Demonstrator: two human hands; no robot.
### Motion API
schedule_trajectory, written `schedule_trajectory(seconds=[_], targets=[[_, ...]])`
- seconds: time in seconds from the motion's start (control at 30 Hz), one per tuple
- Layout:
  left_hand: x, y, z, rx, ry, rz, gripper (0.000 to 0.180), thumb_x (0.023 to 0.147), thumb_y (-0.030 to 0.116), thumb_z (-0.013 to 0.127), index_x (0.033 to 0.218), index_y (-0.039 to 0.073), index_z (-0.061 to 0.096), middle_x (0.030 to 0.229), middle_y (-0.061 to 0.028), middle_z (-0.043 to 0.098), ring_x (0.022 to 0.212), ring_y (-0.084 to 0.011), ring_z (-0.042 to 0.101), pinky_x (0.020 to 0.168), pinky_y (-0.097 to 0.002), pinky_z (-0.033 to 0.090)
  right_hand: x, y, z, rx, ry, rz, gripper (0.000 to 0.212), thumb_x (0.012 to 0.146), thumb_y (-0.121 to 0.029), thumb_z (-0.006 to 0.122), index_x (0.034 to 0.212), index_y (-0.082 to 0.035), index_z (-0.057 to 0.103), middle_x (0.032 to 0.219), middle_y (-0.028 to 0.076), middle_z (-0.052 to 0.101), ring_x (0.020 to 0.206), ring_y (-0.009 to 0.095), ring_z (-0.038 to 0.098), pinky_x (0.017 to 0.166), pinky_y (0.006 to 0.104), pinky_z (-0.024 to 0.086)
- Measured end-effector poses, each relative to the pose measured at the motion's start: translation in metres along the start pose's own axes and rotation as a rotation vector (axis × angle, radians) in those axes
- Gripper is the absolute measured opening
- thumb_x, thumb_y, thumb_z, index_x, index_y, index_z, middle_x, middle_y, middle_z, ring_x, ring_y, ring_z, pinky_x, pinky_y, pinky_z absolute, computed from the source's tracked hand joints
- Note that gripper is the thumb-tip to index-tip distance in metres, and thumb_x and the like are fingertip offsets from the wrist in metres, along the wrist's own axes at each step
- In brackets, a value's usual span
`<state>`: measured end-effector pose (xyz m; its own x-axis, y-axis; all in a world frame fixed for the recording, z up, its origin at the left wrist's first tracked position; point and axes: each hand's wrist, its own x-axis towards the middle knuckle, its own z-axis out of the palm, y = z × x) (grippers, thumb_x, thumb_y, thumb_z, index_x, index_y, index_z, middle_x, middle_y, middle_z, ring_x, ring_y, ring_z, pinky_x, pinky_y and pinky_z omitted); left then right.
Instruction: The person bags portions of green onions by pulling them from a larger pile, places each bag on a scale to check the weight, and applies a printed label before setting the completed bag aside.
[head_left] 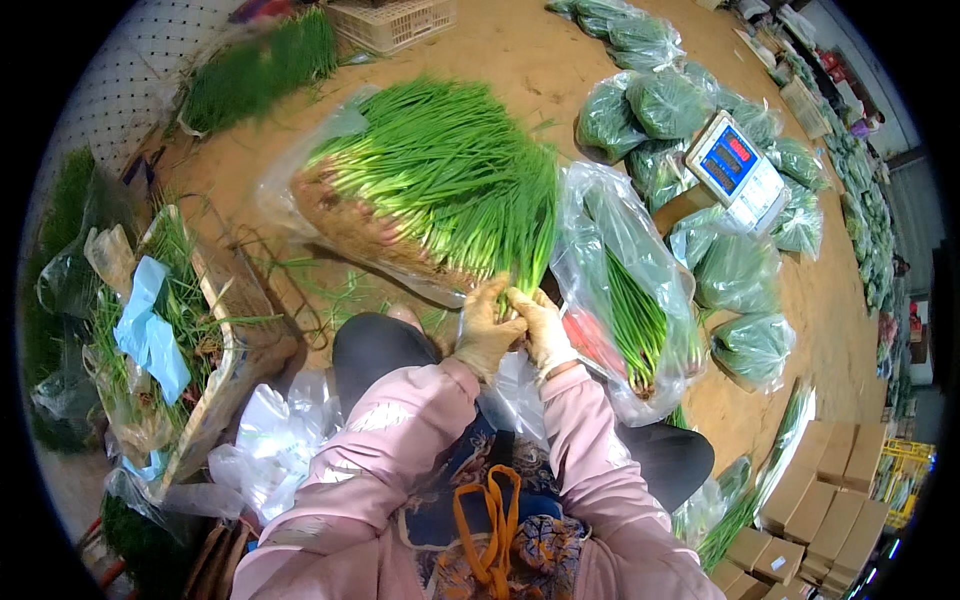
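Take the big heap of chives [440, 180] on the floor ahead of you as the marker. Far left of it stands a wooden crate [215, 360] holding green trimmings and a blue rag [150, 335]. Behind the heap to the left lies a second heap of greens [255, 70], and straight behind it sits a white basket [392, 22]. Below the heap and to its left, loose clear bags [275, 445] are piled by your left knee.

Your left hand [485, 330], in a pale glove, is at the near edge of the heap, fingers curled tight around a small bunch [525, 270] of chive stalks pulled from it. Your right hand [543, 328], gloved the same, touches the left one and is closed on the same bunch just beside it. The bunch stands upright from your fists, its tips merging with the heap's near right corner.

Just right of the heap an open clear bag [630, 290] holds chives, root ends toward you, right beside your right hand. Further right and behind, a scale [738, 170] stands among many filled bags [660, 105] of greens. Right of the heap and nearer you, cardboard boxes [810, 500] are stacked in rows.
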<state>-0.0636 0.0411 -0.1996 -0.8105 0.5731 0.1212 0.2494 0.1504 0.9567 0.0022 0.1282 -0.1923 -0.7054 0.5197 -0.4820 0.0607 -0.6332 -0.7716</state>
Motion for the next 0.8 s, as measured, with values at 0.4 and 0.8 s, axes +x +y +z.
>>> schedule_trajectory(seconds=[0.4,0.8], targets=[[-0.023,0.029,-0.035,-1.227,-0.457,-0.573,0.03,0.089,0.009,0.053,0.117,0.004,0.046,0.076,-0.0062,0.054,0.063,-0.0137,0.052,0.059,-0.025,0.046,-0.036,-0.017,-0.001,0.198,-0.149,0.046,0.031,0.088,-0.008,0.054,0.119,-0.004,0.051,0.103,0.01,0.061,0.083,0.019,0.061,0.065,0.0275,0.052],[-0.028,0.026,-0.04,-1.184,-0.204,-0.628,0.037,0.084,-0.004,0.054,0.119,0.005,0.044,0.086,-0.0085,0.057,0.062,-0.0139,0.052,0.059,-0.0259,0.047,-0.045,-0.032,0.019,-0.106,0.078,-0.223,0.056,0.078,-0.008,0.067,0.125,0.004,0.039,0.105,0.012,0.059,0.094,0.018,0.056,0.081,0.0288,0.045]])
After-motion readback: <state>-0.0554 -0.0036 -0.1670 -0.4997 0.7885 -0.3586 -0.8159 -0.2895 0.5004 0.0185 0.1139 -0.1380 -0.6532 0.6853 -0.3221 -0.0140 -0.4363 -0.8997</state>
